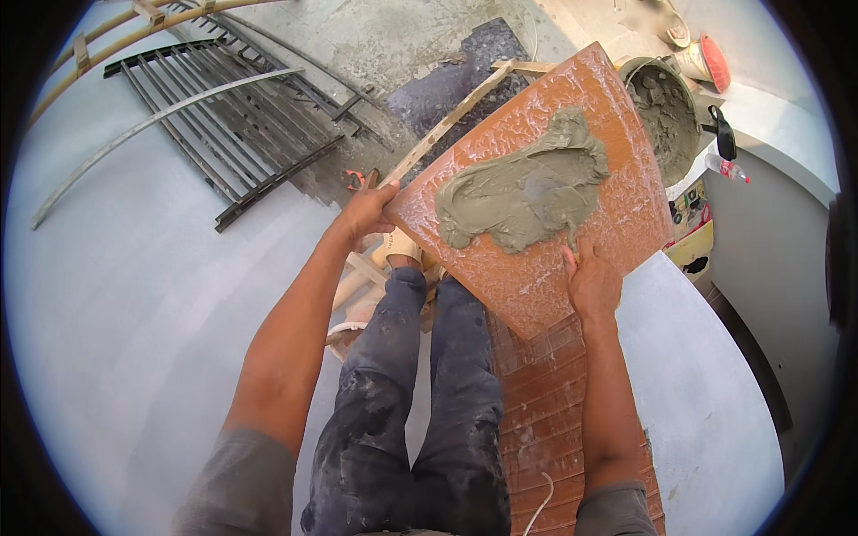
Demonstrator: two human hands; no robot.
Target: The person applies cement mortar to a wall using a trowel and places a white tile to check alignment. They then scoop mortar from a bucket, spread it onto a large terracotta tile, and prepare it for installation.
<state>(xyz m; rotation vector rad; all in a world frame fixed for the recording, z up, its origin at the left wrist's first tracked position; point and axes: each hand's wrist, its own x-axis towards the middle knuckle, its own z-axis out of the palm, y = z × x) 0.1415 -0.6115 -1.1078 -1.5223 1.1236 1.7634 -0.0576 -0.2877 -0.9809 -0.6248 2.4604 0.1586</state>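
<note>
A large orange-brown tile (639,188) is tilted in front of me, its surface streaked with white. My left hand (366,213) grips its left corner, thumb on the upper face. Wet grey mortar (483,210) lies in a thick, uneven patch across the tile's middle. At the lower edge of this patch, my right hand (593,281) is closed round the handle of a trowel (547,195). The trowel's blade is mostly covered by mortar, and its handle is largely hidden by my fingers.
A bucket of mortar (670,116) stands beyond the tile at right, near a plastic bottle (726,168). Black metal railings (223,121) lie at the upper left. Red-brown tiling (541,402) runs beside my legs. A wooden strip (451,121) passes behind the tile.
</note>
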